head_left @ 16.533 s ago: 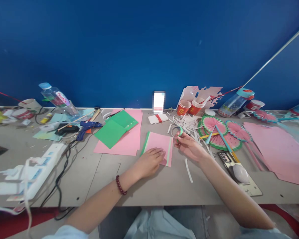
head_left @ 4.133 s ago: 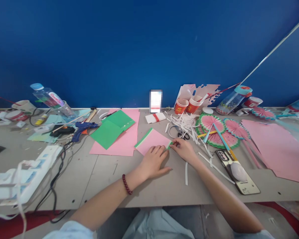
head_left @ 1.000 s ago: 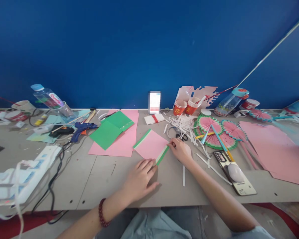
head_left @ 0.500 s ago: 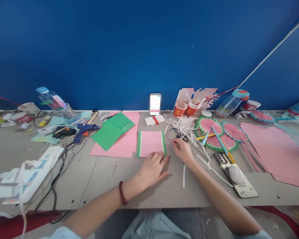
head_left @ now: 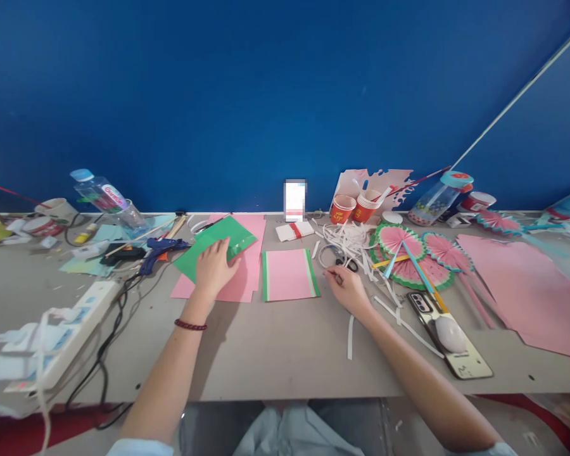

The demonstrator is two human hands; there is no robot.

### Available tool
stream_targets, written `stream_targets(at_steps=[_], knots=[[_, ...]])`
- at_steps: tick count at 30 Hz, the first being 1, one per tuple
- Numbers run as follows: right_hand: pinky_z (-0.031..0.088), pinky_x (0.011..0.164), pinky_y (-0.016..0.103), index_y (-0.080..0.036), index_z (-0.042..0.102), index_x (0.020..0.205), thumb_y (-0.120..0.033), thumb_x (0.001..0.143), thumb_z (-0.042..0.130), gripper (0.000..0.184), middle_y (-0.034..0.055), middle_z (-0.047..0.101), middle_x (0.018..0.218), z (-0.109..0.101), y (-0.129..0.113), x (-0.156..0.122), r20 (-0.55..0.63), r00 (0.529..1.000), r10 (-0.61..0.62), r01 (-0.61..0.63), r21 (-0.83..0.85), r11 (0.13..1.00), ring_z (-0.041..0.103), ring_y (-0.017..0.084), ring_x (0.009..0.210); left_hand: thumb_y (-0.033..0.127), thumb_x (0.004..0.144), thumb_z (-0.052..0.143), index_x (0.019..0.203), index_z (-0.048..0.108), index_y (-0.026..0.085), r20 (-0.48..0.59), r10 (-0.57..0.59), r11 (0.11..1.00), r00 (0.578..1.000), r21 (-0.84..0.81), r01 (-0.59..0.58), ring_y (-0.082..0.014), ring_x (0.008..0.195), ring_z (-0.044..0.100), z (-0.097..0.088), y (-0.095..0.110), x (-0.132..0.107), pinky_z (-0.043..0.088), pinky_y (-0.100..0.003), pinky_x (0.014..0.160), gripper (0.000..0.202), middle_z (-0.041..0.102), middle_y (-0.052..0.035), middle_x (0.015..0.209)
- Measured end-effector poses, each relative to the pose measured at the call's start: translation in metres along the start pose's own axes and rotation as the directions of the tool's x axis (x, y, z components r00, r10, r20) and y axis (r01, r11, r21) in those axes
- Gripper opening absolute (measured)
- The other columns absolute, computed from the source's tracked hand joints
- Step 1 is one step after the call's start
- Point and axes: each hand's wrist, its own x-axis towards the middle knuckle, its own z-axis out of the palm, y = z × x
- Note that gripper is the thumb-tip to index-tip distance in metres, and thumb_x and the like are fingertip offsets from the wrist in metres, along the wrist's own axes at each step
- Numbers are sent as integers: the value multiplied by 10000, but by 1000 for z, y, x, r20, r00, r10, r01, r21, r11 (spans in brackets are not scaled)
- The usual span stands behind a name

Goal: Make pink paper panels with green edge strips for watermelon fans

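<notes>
My left hand point(head_left: 215, 267) reaches over the green paper point(head_left: 237, 237) with its fingers stretched out; whether it touches the sheet I cannot tell. Under the green paper lies larger pink paper point(head_left: 242, 288). Between my hands, a pink paper square point(head_left: 289, 272) lies flat, with green and pale strips along its left and right edges. My right hand point(head_left: 346, 288) rests just right of that square, fingers curled and pressed together; anything inside them is hidden. Close beyond its knuckles are scissors point(head_left: 349, 264), partly among white paper strips point(head_left: 356, 240).
A glue gun point(head_left: 164, 244), a power strip point(head_left: 83, 335) and black cables are on the left. To the right lie watermelon-patterned paper fans point(head_left: 401, 250), a phone point(head_left: 472, 361) with a mouse point(head_left: 450, 334) on it, and pink sheets point(head_left: 541, 285). Red paper cups point(head_left: 344, 209) stand behind.
My left hand has left the pink square and moved left and away from me to the green paper. My right hand has stayed nearly in place.
</notes>
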Motion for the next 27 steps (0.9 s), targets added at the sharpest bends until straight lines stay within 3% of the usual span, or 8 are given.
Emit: stream_targets(at_steps=[3, 7, 11, 14, 16, 18, 22, 27], knots=[[388, 608, 252, -174, 650, 812, -359, 860, 433, 289, 57, 643, 766, 2, 2, 0, 6, 1000, -18, 18, 14, 1000, 514, 152, 619, 420, 833, 532, 1341, 445, 123, 44, -81, 996, 996, -40, 83, -351, 1173, 520, 5, -22, -3, 439, -441, 920, 594, 536, -171, 1322], [390, 602, 248, -171, 648, 813, -352, 855, 444, 277, 54, 642, 756, 3, 3, 0, 2, 1000, -27, 27, 13, 1000, 524, 151, 619, 356, 844, 514, 1097, 642, 175, 10, -87, 990, 996, -111, 87, -298, 1043, 606, 10, -28, -4, 484, -373, 824, 337, 638, -98, 1198], [412, 625, 263, -174, 645, 791, -353, 853, 439, 280, 60, 641, 736, 3, 2, 0, 2, 999, -33, 33, 18, 999, 540, 162, 641, 290, 866, 481, 934, 707, 205, -107, -55, 983, 993, -183, 35, -266, 958, 642, 11, -14, -6, 500, -354, 775, 250, 692, -65, 1102], [427, 585, 266, -178, 640, 773, -402, 834, 478, 283, 51, 626, 677, 2, -4, -1, 17, 1000, 20, -22, 120, 993, 538, 159, 605, 268, 905, 426, 940, 714, 198, -275, 41, 966, 961, -236, -109, -249, 987, 645, 9, 8, -10, 505, -373, 848, 298, 716, -72, 1040], [413, 482, 248, -175, 636, 812, -475, 819, 510, 325, 39, 622, 647, 1, -11, -2, 98, 989, 111, -136, 302, 944, 521, 140, 522, 272, 912, 432, 980, 713, 205, -332, 165, 928, 929, -267, -260, -235, 1031, 641, 8, 25, -15, 490, -388, 932, 297, 712, -69, 1072], [371, 371, 223, -167, 632, 891, -551, 807, 520, 408, 44, 644, 680, 1, -21, -3, 262, 948, 179, -293, 502, 814, 500, 118, 446, 276, 919, 432, 1014, 709, 226, -325, 315, 867, 892, -283, -410, -232, 1047, 644, 8, 42, -22, 503, -401, 937, 298, 705, -60, 1101], [450, 348, 211, -162, 637, 982, -586, 773, 582, 477, 94, 684, 902, 4, -38, -4, 488, 862, 138, -480, 698, 531, 618, 142, 573, 245, 950, 380, 1138, 659, 215, -254, 639, 670, 726, -281, -687, -222, 1134, 607, 11, 77, -43, 540, -361, 880, 338, 656, -76, 1206], [436, 313, 191, -168, 610, 958, -465, 669, 732, 431, -45, 587, 599, 14, -33, -6, 488, 843, 226, -533, 700, 475, 506, 81, 384, 263, 956, 380, 1190, 621, 184, -252, 775, 524, 580, -257, -812, -205, 1117, 614, 14, 111, -68, 548, -328, 851, 345, 647, -82, 1222]])
